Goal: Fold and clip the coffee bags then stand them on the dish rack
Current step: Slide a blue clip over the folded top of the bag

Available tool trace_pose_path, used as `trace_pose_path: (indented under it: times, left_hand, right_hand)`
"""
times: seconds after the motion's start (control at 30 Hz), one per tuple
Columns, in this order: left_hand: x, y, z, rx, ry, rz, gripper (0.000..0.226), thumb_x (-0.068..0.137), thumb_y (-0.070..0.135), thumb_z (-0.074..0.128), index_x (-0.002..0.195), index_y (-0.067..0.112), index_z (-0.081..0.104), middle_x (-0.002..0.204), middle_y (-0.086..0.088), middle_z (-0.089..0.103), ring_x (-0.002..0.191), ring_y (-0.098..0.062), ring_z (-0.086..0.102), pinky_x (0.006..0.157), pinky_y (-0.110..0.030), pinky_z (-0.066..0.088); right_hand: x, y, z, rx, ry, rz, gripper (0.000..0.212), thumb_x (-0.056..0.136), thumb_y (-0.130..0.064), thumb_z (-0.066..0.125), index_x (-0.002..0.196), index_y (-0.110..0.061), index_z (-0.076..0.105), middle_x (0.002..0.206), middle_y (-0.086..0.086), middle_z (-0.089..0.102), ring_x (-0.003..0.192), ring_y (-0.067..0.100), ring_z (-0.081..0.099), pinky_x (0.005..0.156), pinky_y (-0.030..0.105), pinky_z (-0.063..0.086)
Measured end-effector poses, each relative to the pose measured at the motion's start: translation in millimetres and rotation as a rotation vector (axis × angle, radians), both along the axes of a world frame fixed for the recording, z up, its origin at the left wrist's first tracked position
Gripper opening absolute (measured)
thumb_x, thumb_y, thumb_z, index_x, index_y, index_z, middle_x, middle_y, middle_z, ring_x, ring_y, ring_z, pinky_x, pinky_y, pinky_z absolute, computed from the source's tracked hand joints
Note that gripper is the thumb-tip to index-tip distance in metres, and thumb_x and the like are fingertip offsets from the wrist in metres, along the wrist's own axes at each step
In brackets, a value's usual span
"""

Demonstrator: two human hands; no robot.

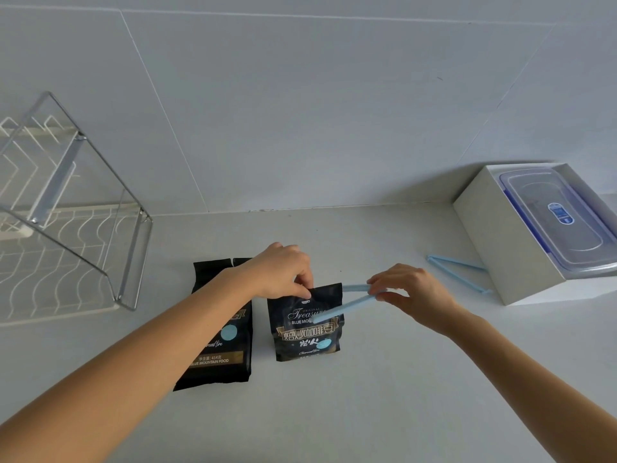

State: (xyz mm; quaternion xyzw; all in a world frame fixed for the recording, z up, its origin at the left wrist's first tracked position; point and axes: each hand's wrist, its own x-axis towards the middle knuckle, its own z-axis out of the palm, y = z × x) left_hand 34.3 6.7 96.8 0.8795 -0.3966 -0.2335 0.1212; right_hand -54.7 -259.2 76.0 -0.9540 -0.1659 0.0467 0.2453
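Observation:
Two black coffee bags lie on the white counter. The right bag (307, 332) has its top folded down, and my left hand (283, 272) pinches that folded top edge. My right hand (407, 292) holds a light blue sealing clip (347, 304) by its hinge end; the clip's two arms are spread apart over the bag's top right corner. The left bag (220, 355) lies flat and unfolded, partly hidden under my left forearm. The dish rack (76, 228), white wire with a metal frame, stands at the left edge of the counter.
A second light blue clip (457, 270) lies open on the counter to the right. Behind it a white box (494, 235) holds a clear plastic container with a blue-trimmed lid (561, 222). A tiled wall backs the counter.

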Motion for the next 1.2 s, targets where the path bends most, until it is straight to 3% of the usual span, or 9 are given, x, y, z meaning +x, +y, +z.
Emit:
trace_pose_path:
  times: [0.3, 0.47, 0.6, 0.7, 0.87, 1.2]
  left_hand:
    - [-11, 9, -13, -0.186, 0.003, 0.156, 0.014, 0.081, 0.039, 0.065, 0.083, 0.026, 0.070, 0.097, 0.015, 0.049, 0.097, -0.004, 0.039, 0.089, -0.032, 0.031]
    - [-15, 10, -13, -0.210, 0.042, 0.177, 0.013, 0.082, 0.036, 0.066, 0.082, 0.023, 0.071, 0.101, 0.013, 0.053, 0.098, -0.004, 0.042, 0.091, -0.034, 0.037]
    - [-16, 9, -13, -0.233, 0.035, 0.183, 0.013, 0.081, 0.035, 0.067, 0.082, 0.022, 0.072, 0.099, 0.015, 0.053, 0.098, -0.005, 0.044, 0.089, -0.032, 0.038]
    - [-18, 10, -14, -0.247, 0.040, 0.194, 0.013, 0.081, 0.034, 0.067, 0.081, 0.022, 0.072, 0.098, 0.015, 0.053, 0.098, -0.005, 0.045, 0.088, -0.031, 0.038]
    - [-22, 10, -20, -0.301, 0.074, 0.245, 0.012, 0.082, 0.031, 0.067, 0.081, 0.021, 0.072, 0.095, 0.014, 0.054, 0.095, -0.006, 0.047, 0.085, -0.031, 0.039]
    - [-27, 10, -27, -0.371, 0.144, 0.320, 0.008, 0.082, 0.027, 0.067, 0.081, 0.020, 0.071, 0.092, 0.012, 0.058, 0.092, -0.009, 0.055, 0.083, -0.033, 0.046]
  right_hand:
    - [-2, 45, -8, 0.209, 0.019, -0.086, 0.010, 0.083, -0.018, 0.070, 0.091, -0.024, 0.071, 0.102, -0.010, 0.070, 0.086, 0.011, 0.062, 0.075, 0.034, 0.054]
    - [-6, 56, -15, 0.296, 0.051, -0.151, 0.032, 0.081, -0.019, 0.071, 0.092, -0.036, 0.046, 0.094, -0.015, 0.066, 0.087, 0.003, 0.061, 0.076, 0.028, 0.055]
    - [-4, 65, -15, 0.333, 0.104, -0.193, 0.045, 0.080, -0.022, 0.072, 0.097, -0.040, 0.035, 0.100, -0.021, 0.068, 0.087, 0.009, 0.064, 0.077, 0.030, 0.056]
    - [-2, 69, -17, 0.369, 0.144, -0.193, 0.049, 0.079, -0.022, 0.072, 0.105, -0.041, 0.035, 0.098, -0.023, 0.067, 0.087, 0.009, 0.065, 0.079, 0.030, 0.057]
    - [3, 69, -16, 0.398, 0.181, -0.171, 0.055, 0.077, -0.017, 0.073, 0.111, -0.042, 0.038, 0.096, -0.017, 0.070, 0.089, 0.004, 0.064, 0.083, 0.019, 0.054]
    - [12, 61, -15, 0.295, 0.253, -0.068, 0.053, 0.076, -0.015, 0.076, 0.112, -0.037, 0.043, 0.100, -0.006, 0.069, 0.087, 0.007, 0.065, 0.089, 0.025, 0.053]
